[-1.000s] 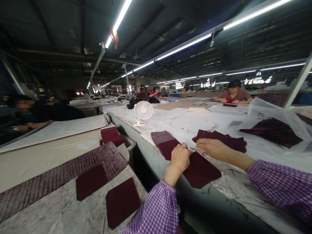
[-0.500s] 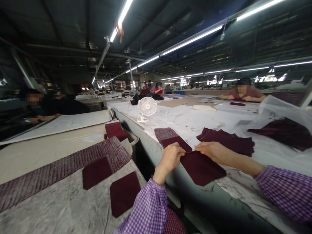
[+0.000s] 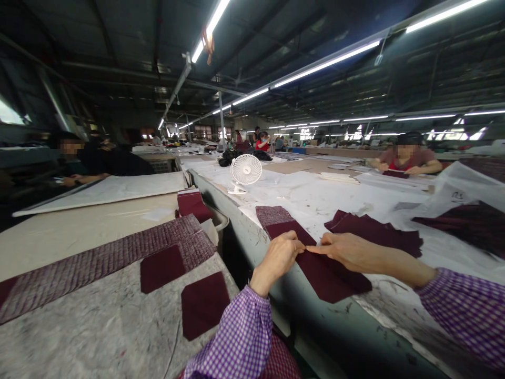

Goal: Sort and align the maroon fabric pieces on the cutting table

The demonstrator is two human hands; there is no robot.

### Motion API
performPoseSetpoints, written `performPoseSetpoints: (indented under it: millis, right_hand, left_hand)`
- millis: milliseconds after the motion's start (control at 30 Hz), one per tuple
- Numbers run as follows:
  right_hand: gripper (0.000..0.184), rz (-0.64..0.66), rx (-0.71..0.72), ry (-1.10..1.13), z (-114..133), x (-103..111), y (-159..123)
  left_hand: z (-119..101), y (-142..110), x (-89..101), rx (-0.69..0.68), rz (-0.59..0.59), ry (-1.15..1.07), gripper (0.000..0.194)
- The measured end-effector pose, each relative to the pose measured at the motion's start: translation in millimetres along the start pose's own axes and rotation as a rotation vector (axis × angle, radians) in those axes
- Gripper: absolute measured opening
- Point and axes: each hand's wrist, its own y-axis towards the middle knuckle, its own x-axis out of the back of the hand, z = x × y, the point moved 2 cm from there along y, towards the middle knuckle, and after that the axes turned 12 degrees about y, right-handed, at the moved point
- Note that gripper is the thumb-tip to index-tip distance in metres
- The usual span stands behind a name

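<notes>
My left hand (image 3: 281,258) pinches the upper edge of a dark maroon fabric piece (image 3: 331,279) with cut corners, which overhangs the table edge. The stretched index finger of my right hand (image 3: 347,251) touches that same edge beside the left fingertips, its thumb apart from it. Part of the piece is hidden under the right hand. Just beyond lies another maroon piece with a speckled end (image 3: 276,215). Behind my right hand is a pile of maroon pieces (image 3: 374,231).
A white fan (image 3: 245,169) stands on the white-covered table (image 3: 292,192). Two maroon pieces (image 3: 205,305) and a speckled knit strip (image 3: 106,268) lie on the left surface. A gap separates the tables. At right is a plastic bag (image 3: 461,184); people sit on both sides.
My right hand has gone from pinching the fabric edge to an extended index finger on it, closer to my left hand. The view has shifted slightly left.
</notes>
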Motion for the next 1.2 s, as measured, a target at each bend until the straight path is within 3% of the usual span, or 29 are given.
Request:
performPoseSetpoints:
  millis: [167, 300, 467, 600, 767, 900, 1100, 1200]
  right_hand:
    - [0.057, 0.032, -0.019, -0.069, 3.8, 4.2, 5.7]
    - [0.055, 0.024, -0.006, -0.079, -0.9, 1.4, 6.0]
    - [0.058, 0.031, 0.046, -0.135, -5.3, 0.5, 9.6]
    - [0.068, 0.108, 0.08, -0.182, 1.0, 7.4, 18.4]
    - [0.08, 0.169, 0.08, -0.185, 6.0, 10.4, 23.5]
    - [0.077, 0.139, 0.1, -0.167, 1.7, 7.7, 22.1]
    - [0.083, 0.075, 0.138, -0.162, 7.8, 8.1, 23.4]
    - [0.082, -0.012, 0.169, -0.215, 12.4, 0.8, 25.8]
  left_hand:
    - [13.0, -2.3, 7.7, 0.116, -0.041, -0.225, 0.017]
    - [16.8, -5.7, 6.9, 0.205, -0.063, -0.261, 0.012]
    - [16.2, -7.2, 1.4, 0.135, -0.103, -0.21, 0.015]
    - [21.8, -9.7, -0.8, 0.052, -0.12, -0.269, 0.018]
    - [28.8, -11.8, -3.0, 0.091, -0.099, -0.423, 0.011]
    - [27.0, -13.4, 0.4, 0.171, -0.076, -0.434, 0.012]
    - [26.3, -14.5, 2.0, 0.14, -0.065, -0.322, 0.012]
    - [31.4, -14.5, 2.3, 0.236, -0.11, -0.385, 0.012]
